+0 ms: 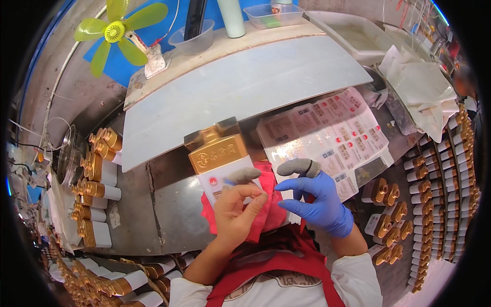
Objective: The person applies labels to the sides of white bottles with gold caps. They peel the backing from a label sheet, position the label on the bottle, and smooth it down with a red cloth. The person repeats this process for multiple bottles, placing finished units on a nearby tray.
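A flat white bottle with an embossed gold shoulder lies on a pink-red cloth, its neck pointing away from me. A small label with a red dot shows on its white body. Over the bottle's near end is my left hand, bare but for a grey finger cover, its thumb and a finger pinched together. Whatever sits in that pinch is too small to make out. Just right of it, my right hand wears a blue glove and a grey finger cover, with thumb and fingers apart. Printed label sheets lie beyond it.
A grey-white board spans the far side of the table. Gold-and-white bottles stand at left, with several more bottles and long rows at right. A green fan and plastic tubs sit at the back.
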The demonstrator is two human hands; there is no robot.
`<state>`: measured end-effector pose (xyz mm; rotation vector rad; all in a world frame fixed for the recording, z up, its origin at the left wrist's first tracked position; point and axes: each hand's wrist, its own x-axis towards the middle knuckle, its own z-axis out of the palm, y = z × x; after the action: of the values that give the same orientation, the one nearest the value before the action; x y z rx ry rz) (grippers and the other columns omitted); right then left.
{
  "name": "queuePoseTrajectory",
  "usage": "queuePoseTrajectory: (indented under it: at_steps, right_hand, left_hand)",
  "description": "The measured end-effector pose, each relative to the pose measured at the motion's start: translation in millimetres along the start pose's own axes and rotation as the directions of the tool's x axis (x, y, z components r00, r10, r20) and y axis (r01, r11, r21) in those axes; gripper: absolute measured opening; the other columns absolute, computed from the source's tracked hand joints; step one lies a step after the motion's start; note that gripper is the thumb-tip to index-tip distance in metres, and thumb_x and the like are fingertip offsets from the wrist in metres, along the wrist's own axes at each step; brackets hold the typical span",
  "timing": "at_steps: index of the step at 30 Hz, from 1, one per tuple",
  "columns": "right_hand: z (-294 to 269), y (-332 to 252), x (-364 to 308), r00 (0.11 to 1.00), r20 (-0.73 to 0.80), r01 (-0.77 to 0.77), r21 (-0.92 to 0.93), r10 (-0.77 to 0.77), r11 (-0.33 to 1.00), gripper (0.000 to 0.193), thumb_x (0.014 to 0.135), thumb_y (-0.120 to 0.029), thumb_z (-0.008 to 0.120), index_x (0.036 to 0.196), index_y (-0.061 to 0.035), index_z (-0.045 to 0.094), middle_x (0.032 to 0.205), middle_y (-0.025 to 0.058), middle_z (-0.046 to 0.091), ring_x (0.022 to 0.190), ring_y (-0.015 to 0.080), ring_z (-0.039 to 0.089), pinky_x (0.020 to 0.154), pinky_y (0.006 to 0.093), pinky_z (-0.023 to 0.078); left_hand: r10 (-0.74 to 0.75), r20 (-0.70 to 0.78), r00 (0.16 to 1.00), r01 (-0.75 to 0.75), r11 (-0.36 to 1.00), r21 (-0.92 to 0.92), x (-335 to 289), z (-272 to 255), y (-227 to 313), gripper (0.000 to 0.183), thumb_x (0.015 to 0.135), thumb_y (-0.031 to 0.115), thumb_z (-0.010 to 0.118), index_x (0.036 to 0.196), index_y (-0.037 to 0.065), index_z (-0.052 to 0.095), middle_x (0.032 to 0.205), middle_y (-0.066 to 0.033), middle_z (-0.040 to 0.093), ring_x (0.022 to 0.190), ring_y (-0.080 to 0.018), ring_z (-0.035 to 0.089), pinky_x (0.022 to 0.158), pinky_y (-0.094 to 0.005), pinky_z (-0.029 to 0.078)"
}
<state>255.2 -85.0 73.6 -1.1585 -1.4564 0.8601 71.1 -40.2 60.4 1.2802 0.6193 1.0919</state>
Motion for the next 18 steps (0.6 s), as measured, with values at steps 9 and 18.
queuePoseTrajectory:
  at_steps: [9,18]
  right_hand:
    - [-0.9,3.0,-1.9,0.991,0.111,-0.081,0.042,0.076,0.996,0.009,0.08,-0.007,0.066,0.089,-0.0065,0.066,0.108,0.004,0.057,0.07,0.0058,0.051,0.061,0.0197,0.041]
    - [0.7,-9.3,-11.5,0.785,0.23,-0.619,0.344,0.576,0.706,0.01,0.081,-0.007,0.064,0.09,-0.002,0.063,0.101,0.0002,0.057,0.064,0.0034,0.048,0.057,0.0187,0.039]
  left_hand:
    - [0.239,0.119,0.964,-0.266,0.894,0.361,-4.6,-1.0,2.8,0.018,0.074,-0.002,0.071,0.089,0.007,0.065,0.117,-0.0149,0.052,0.092,-0.02,0.052,0.076,-0.0289,0.044]
    - [0.494,0.327,0.806,-0.591,0.632,0.502,-7.1,-5.1,-0.5,0.022,0.068,0.0,0.074,0.086,0.012,0.069,0.117,-0.016,0.051,0.094,-0.0257,0.053,0.076,-0.032,0.044]
